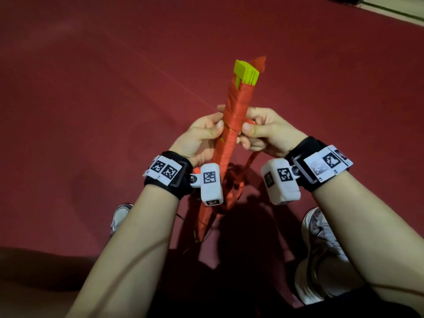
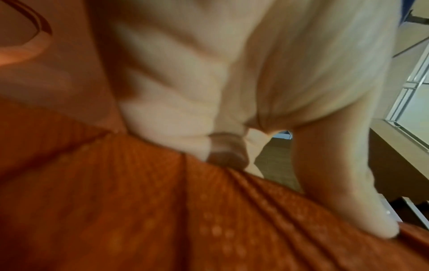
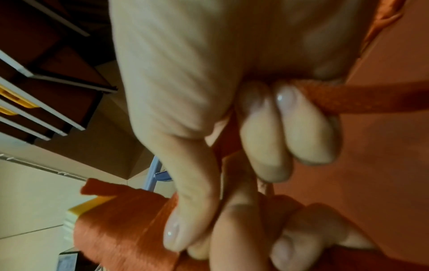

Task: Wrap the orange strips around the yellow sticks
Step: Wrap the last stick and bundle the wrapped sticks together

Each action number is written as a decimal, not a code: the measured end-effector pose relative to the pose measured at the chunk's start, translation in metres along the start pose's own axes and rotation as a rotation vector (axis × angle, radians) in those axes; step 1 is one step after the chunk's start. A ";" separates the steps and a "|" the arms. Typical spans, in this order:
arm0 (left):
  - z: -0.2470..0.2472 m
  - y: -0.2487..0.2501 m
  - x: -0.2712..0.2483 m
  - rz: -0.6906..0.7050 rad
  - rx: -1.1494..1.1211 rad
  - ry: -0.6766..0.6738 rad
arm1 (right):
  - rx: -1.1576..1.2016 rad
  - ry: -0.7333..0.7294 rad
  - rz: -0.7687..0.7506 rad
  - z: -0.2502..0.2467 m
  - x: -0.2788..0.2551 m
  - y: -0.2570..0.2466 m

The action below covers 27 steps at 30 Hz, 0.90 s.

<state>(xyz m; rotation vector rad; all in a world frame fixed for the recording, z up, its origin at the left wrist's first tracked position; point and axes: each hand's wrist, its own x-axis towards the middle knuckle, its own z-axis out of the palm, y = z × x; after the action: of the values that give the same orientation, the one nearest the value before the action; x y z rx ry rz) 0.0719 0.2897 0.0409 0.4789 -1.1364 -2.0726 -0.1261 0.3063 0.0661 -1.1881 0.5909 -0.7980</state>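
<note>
Bundle of flat yellow plastic sticks point(image 1: 246, 73), mostly covered w/ shiny orange fabric strip point(image 1: 237, 106), held upright mid-air between both hands over the red floor point(image 1: 91, 88). Left hand point(image 1: 202, 136) pinches the bundle to steady it; right hand point(image 1: 266, 131) thumb pins the last turn while curled fingers point(image 3: 308, 132) keep the loose tail taut.

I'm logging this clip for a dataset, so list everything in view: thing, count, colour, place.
yellow sticks: one bundle, exact count unclear, yellow-green, tips bare at the far end, held upright between the hands.
orange strip: one visible, orange, wound along the bundle, loose tail hanging below.
floor: one, dark red, under everything.
shoes: two, white, at the lower edge.
wrist cameras: two, white with black markers, on black wristbands.
left hand: grips the wrapped bundle.
right hand: pinches the bundle, curled fingers holding the strip tail.
</note>
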 end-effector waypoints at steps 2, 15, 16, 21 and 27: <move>0.001 -0.001 0.000 -0.019 0.017 -0.021 | 0.032 -0.076 0.017 0.001 -0.002 -0.004; 0.020 0.002 0.011 0.090 0.244 0.490 | -0.228 0.536 -0.046 0.020 0.013 -0.012; 0.022 0.004 0.012 0.103 0.280 0.524 | -0.236 0.597 -0.045 0.022 0.015 -0.011; 0.030 0.007 0.013 0.156 0.367 0.480 | -0.225 0.810 -0.093 0.030 0.018 -0.006; 0.017 0.003 0.009 0.252 0.415 0.521 | -0.155 0.658 -0.082 0.029 0.012 -0.005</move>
<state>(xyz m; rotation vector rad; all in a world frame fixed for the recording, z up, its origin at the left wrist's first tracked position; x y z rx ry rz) 0.0568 0.2918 0.0528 0.9565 -1.2226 -1.3775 -0.0978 0.3124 0.0790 -1.0844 1.1632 -1.2430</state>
